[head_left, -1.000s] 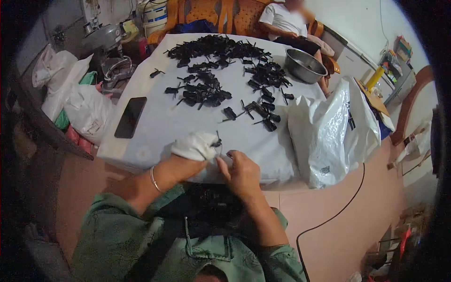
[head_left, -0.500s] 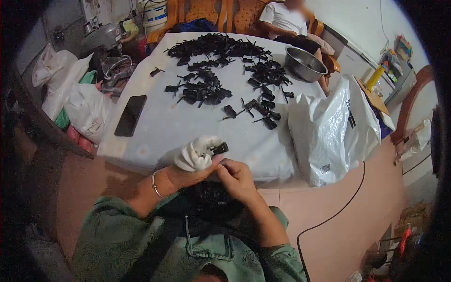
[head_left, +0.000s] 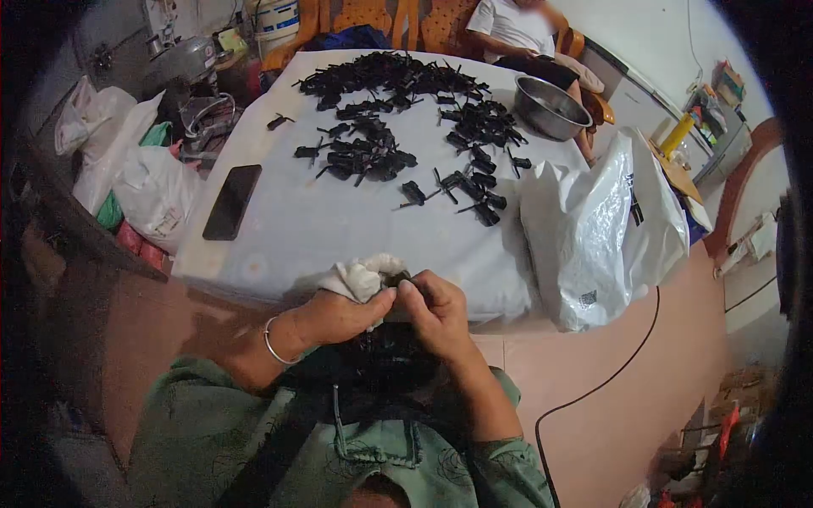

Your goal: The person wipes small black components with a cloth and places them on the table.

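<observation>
My left hand (head_left: 343,313), with a white cloth or glove (head_left: 360,275) over its fingers, is closed on a small black part (head_left: 396,278) at the table's near edge. My right hand (head_left: 439,315) meets it from the right, thumb and fingers pinched on the same black part, which is mostly hidden between them. Farther back on the white-covered table (head_left: 279,254), many similar black parts (head_left: 373,152) with thin stems lie in loose heaps. One lone part (head_left: 278,122) rests at the left.
A phone (head_left: 231,203) lies on the left of the table. At the right are a metal bowl (head_left: 550,108) and a large white plastic bag (head_left: 576,245). A seated person (head_left: 517,34) is behind the table. White sacks (head_left: 152,195) stand at the left.
My hands have come together, with my right fingers now on the black part that stuck out of my left hand. The view has shifted slightly.
</observation>
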A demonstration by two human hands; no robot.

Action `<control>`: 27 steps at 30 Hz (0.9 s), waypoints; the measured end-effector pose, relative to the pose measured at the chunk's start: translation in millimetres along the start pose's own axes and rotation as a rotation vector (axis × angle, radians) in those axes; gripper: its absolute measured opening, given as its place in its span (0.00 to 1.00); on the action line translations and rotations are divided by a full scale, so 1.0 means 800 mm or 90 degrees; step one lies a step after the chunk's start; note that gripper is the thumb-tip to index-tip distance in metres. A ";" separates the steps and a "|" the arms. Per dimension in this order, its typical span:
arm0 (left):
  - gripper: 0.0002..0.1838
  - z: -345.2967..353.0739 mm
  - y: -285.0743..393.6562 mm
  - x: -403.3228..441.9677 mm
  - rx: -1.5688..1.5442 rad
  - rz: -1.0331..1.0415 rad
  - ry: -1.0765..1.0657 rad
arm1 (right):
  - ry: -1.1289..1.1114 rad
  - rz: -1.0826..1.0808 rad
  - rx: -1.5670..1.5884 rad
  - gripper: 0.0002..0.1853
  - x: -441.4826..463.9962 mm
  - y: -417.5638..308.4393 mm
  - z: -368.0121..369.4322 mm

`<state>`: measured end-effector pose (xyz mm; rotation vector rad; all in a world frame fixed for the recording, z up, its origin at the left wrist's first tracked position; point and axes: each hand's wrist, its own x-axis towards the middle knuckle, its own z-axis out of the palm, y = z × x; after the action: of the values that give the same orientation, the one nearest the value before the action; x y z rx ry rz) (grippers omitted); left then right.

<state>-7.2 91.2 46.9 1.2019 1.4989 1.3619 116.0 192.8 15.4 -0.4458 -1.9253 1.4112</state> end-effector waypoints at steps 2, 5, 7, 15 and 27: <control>0.15 0.002 -0.008 0.003 0.055 0.056 0.031 | -0.023 -0.057 -0.016 0.11 0.002 -0.005 0.000; 0.15 0.005 -0.004 0.006 0.193 0.126 0.057 | -0.054 -0.035 -0.076 0.13 -0.001 0.000 0.002; 0.15 0.009 0.003 0.006 0.276 0.138 0.053 | -0.045 -0.024 -0.067 0.13 -0.002 0.001 0.004; 0.18 0.007 -0.005 0.003 0.277 0.204 0.087 | -0.091 0.054 0.074 0.11 0.000 0.007 0.001; 0.19 -0.015 -0.004 0.011 0.018 -0.121 -0.029 | -0.054 -0.171 -0.189 0.04 0.006 -0.003 -0.024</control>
<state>-21.7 96.5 45.9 1.0703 1.5621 1.1835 126.8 208.1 22.0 -0.2521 -2.1813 0.9923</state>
